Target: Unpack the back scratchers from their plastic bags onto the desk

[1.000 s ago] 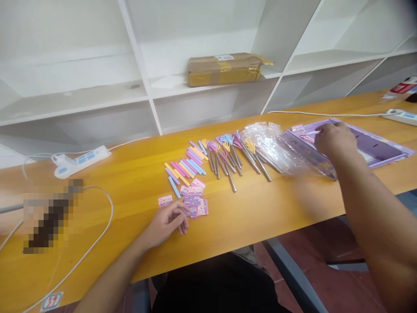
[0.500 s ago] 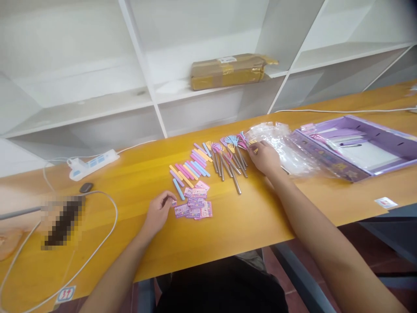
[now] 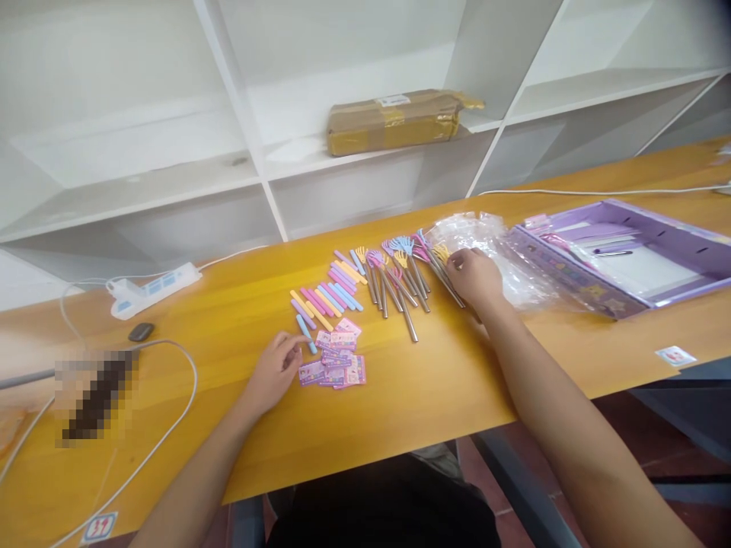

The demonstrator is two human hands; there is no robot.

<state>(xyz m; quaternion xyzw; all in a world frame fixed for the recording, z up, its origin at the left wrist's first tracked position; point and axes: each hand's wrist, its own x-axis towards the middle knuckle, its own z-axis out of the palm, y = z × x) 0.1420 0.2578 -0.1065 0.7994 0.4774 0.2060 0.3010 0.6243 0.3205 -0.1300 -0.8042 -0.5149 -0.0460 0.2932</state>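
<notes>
My right hand has its fingers curled at the head of a yellow back scratcher, at the right end of a group of back scratchers. These have hand-shaped heads in pink, purple, blue and yellow on thin metal rods. My left hand rests on the table, its index finger stretched to the lower end of a blue tube and the other fingers loosely bent. Above lie more coloured tubes in rows. A loose pile of small printed cards is just right of this hand.
Crumpled clear plastic bags lie beyond my right hand, beside an open purple box. A white power strip and cable are at the left. On the shelf above sits a taped brown parcel.
My right hand has shifted slightly right, and more of the yellow head and the rods beside it shows. My left index finger has stretched out toward the blue tube.
</notes>
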